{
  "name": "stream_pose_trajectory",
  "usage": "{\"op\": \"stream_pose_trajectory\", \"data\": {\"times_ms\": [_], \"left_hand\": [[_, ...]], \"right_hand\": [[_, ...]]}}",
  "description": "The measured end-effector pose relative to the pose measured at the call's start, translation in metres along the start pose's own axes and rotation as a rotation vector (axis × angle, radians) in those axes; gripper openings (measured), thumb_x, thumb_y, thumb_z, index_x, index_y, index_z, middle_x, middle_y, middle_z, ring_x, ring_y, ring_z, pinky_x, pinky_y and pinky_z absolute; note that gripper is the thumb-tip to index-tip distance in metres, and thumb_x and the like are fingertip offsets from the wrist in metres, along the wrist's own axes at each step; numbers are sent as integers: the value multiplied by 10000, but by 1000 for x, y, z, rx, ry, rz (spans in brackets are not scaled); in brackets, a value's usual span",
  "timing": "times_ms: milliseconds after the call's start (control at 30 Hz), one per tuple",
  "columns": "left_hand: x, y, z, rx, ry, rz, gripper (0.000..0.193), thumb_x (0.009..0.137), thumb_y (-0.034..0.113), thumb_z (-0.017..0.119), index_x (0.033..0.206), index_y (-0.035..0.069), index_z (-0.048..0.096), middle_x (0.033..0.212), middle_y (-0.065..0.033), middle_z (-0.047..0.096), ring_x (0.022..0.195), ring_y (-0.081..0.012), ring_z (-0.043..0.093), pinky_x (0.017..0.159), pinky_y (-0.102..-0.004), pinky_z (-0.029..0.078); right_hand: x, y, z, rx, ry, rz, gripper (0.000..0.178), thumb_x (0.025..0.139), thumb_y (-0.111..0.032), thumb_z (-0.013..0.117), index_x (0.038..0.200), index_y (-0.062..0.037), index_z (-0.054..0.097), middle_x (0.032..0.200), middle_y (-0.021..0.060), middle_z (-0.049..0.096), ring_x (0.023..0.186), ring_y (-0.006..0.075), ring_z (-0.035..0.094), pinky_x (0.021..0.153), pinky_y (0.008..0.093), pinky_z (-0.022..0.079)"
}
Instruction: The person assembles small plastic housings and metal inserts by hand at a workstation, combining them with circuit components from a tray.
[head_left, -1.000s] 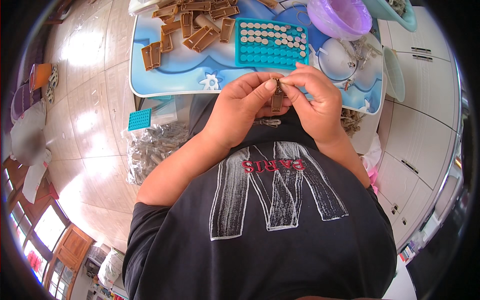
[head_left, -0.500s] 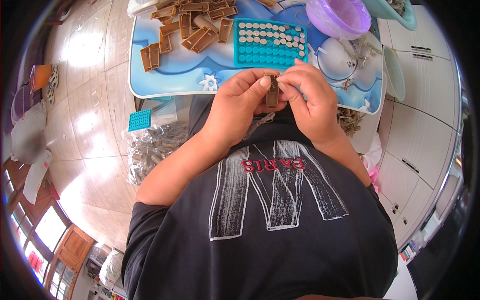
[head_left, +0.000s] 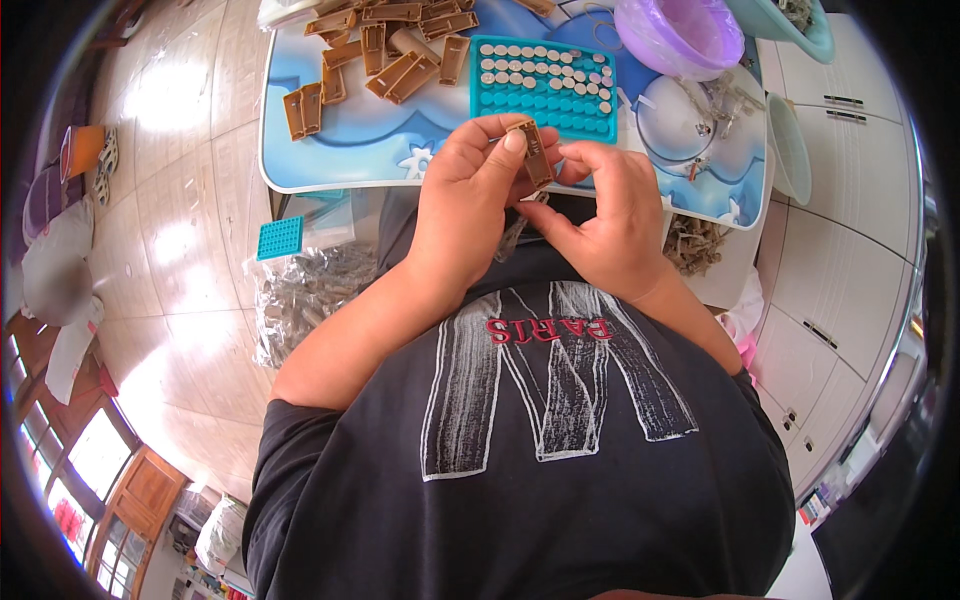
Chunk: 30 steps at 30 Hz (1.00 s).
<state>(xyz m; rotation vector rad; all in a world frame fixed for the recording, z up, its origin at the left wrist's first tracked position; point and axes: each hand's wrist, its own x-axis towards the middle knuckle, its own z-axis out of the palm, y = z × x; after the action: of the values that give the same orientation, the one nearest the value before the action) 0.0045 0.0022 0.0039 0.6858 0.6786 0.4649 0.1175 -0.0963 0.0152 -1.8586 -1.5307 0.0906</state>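
My left hand [head_left: 465, 190] is closed around a small brown plastic casing [head_left: 537, 160], thumb on its upper end. The casing is an open trough, tilted, with its hollow side showing. My right hand [head_left: 615, 205] is just right of it, index finger and thumb apart. Its thumb reaches below the casing's lower end, touching or very near a greyish, wire-like bundle [head_left: 512, 238] that hangs in front of my lap. Whether the bundle is fastened to the casing I cannot tell. Beyond my hands lies a teal tray [head_left: 545, 122] with rows of round whitish discs.
More brown casings [head_left: 408, 78] lie heaped at the table's far left. A purple lined basin [head_left: 690, 40] and a clear round lid-like piece with small parts [head_left: 675, 120] are at right. Bagged grey parts [head_left: 310, 300] and a small teal grid [head_left: 280, 238] are beside me at left.
The casing has tilted and risen slightly in my left hand. My right fingertips have come away from its upper end, and the right thumb has moved down below it.
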Motion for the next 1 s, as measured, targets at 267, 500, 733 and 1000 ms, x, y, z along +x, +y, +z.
{"op": "stream_pose_trajectory", "data": {"times_ms": [267,500,733,1000], "left_hand": [[-1,0,2,63,50,87,237,975,129,456,1139,-43,456,1067,-158,608,949,-206,629,834,-301,520],[0,3,-1,85,67,80,235,977,118,445,1141,-50,450,1055,-169,606,946,-219,633,829,-311,527],[-1,1,-4,120,29,74,255,972,146,466,1148,-38,484,1075,-181,616,982,-236,627,860,-323,519],[-1,-4,-6,164,23,70,233,972,134,466,1135,-28,504,1042,-155,634,937,-193,632,842,-297,515]], "right_hand": [[-6,3,8,128,-6,62,355,686,-21,706,992,-93,541,733,-6,613,653,196,571,690,341,384],[-6,3,5,209,58,45,324,681,46,666,958,-80,555,709,13,590,656,221,564,644,347,391],[-3,7,7,168,-20,-32,271,693,24,668,929,-82,586,718,35,599,661,235,573,636,352,394],[-5,7,8,143,-166,8,246,726,-64,686,954,-107,605,680,26,605,642,221,587,658,349,395]]}}
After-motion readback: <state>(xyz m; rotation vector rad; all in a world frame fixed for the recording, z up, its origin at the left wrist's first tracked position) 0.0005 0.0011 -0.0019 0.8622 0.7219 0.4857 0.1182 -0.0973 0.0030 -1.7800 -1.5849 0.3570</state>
